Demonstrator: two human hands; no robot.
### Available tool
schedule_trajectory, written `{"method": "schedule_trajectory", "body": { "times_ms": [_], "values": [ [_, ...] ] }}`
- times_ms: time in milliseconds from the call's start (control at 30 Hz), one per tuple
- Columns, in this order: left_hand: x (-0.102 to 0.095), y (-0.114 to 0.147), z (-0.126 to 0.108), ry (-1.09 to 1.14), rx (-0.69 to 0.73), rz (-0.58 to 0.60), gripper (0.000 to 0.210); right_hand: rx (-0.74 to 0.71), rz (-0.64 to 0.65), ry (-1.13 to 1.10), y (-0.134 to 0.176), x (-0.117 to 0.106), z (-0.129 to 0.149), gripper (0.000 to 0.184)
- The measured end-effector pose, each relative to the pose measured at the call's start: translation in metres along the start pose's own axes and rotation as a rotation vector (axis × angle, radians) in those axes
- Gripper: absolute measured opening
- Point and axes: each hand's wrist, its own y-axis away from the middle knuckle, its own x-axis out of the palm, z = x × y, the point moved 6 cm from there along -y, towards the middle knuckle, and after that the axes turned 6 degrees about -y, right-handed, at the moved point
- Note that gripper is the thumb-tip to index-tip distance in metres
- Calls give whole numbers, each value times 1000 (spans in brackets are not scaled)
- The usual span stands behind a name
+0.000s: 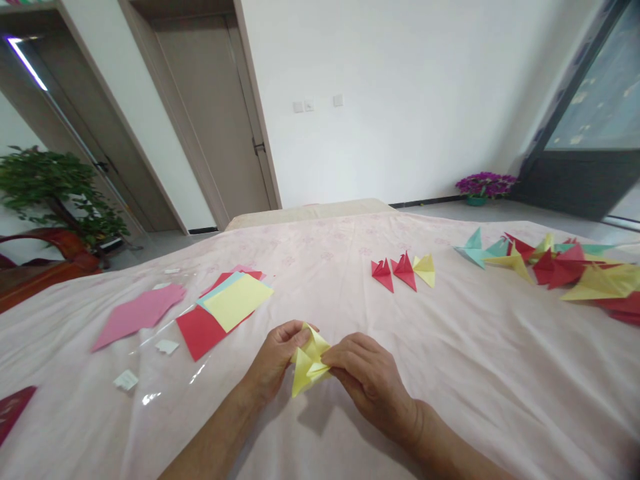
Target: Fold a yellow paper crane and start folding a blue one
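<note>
A partly folded piece of yellow origami paper (306, 368) is held between both hands, just above the cloth, with pointed flaps spreading out. My left hand (279, 352) pinches its upper left edge between thumb and fingers. On the other side, my right hand (367, 373) grips the folded right part with thumb and fingertips. Beyond the hands stand two red folded paper birds (404, 270) and a yellow folded paper piece (425, 269). To the left lie flat paper sheets, with a yellow sheet (240, 301) on top of blue and red ones.
A pale pink cloth (320, 267) covers the table. On the right is a heap of folded paper pieces (570, 267) in red, yellow and blue-green. At left are pink sheets (140, 313), clear plastic wrapping and small white scraps (126, 380). A dark red object (15, 410) lies at the left edge.
</note>
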Motion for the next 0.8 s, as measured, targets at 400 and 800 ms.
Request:
{"method": "schedule_trajectory", "body": {
  "times_ms": [400, 800],
  "values": [
    [6, 0, -4, -73, 40, 13, 35, 8, 38, -8, 0, 4, -3, 12],
    [3, 3, -3, -120, -35, 13, 34, 25, 59, -14, 1, 6, -5, 15]
  ]
}}
